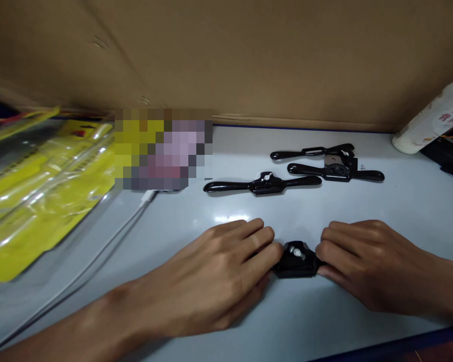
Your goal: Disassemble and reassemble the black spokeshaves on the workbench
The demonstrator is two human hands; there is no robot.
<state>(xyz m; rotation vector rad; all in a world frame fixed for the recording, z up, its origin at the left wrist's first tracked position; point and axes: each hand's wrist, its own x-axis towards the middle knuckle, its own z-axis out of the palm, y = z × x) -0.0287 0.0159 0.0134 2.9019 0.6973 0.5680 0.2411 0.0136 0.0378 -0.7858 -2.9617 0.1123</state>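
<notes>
Head view: both hands worked at one black two-handled tool point(296, 269) on the near part of the pale tabletop point(419, 216). The left hand point(226, 276) was closed around one handle and the right hand point(370, 266) around the other, hiding most of both.

Beyond them lay three further black tools, counted: one fitted tool point(268, 189), one slotted frame point(326, 150), and one tool with a grey plate point(337, 173) at its middle, the last two close together.

To the left, yellow packets point(68, 201) overlapped, too blurred to count. One white cable point(147, 196) ran to a pixelated item. One bottle point(430, 125) leaned at right; cardboard point(249, 60) closed off the far edge.
</notes>
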